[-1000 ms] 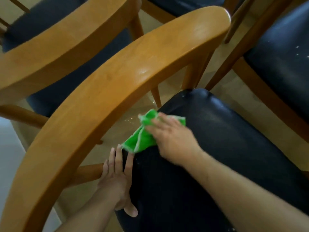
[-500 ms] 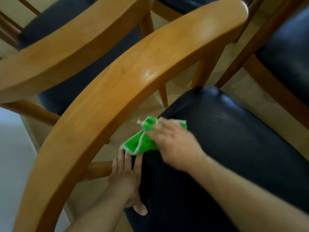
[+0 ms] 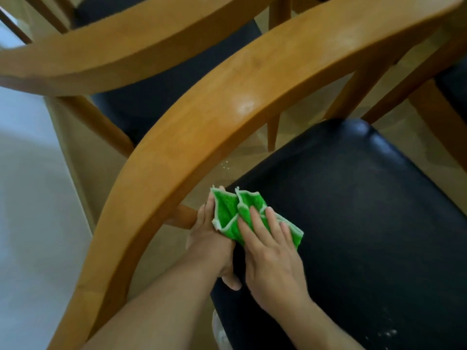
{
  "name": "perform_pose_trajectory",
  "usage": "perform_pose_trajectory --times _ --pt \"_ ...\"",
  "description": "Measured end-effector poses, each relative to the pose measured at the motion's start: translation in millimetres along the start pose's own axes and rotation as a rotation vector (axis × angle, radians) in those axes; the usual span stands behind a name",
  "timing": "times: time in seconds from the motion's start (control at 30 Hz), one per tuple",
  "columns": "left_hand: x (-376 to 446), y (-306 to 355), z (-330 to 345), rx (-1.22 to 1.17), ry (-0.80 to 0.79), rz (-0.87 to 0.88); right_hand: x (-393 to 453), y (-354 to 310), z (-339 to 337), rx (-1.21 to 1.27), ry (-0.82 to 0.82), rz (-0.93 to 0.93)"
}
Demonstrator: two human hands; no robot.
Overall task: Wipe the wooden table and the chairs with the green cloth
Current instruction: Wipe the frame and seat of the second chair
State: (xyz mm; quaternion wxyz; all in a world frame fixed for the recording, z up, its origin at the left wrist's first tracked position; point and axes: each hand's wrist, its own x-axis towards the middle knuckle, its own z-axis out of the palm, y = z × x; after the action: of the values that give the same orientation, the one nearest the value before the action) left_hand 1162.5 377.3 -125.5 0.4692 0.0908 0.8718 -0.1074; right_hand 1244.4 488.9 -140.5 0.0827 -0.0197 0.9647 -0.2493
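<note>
Now the right hand (image 3: pixel 271 258) presses the green cloth (image 3: pixel 242 215) flat against the relaxed left hand (image 3: pixel 211 245).

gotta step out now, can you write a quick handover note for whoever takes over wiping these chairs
Right hand: fingers straight, pressing the green cloth on the black seat at its left edge.
Left hand: flat at the seat's edge beside the cloth, which overlaps its fingers; holds nothing.
Done: cannot tell how much of the seat is wiped.
Left: white specks on the seat's near right part; the curved wooden backrest, the other chairs and the table, which is not in view.
</note>
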Motion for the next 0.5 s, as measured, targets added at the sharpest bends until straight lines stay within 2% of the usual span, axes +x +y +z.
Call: perform_pose_trajectory --times 0.1,0.17,0.3,0.37,0.43,0.5 --pt "-18 5 8 -0.012 0.131 0.013 22 27 -13 -0.104 -0.019 -0.078" --pt "-30 12 16 -0.031 0.187 -0.061 53 45 -29 -0.141 0.036 0.002" --pt "-50 23 15 -0.087 0.057 -0.137 84 17 -21 -0.074 0.121 0.232" --pt "-62 25 4 -0.038 -0.023 -0.096 71 -8 -5 -0.025 0.051 0.123" --pt "-82 19 -9 0.061 -0.048 0.002 37 -29 13 0.040 -0.107 -0.070" --pt "-100 7 -19 0.130 0.068 0.072 0 -36 19 -0.007 -0.225 -0.240"
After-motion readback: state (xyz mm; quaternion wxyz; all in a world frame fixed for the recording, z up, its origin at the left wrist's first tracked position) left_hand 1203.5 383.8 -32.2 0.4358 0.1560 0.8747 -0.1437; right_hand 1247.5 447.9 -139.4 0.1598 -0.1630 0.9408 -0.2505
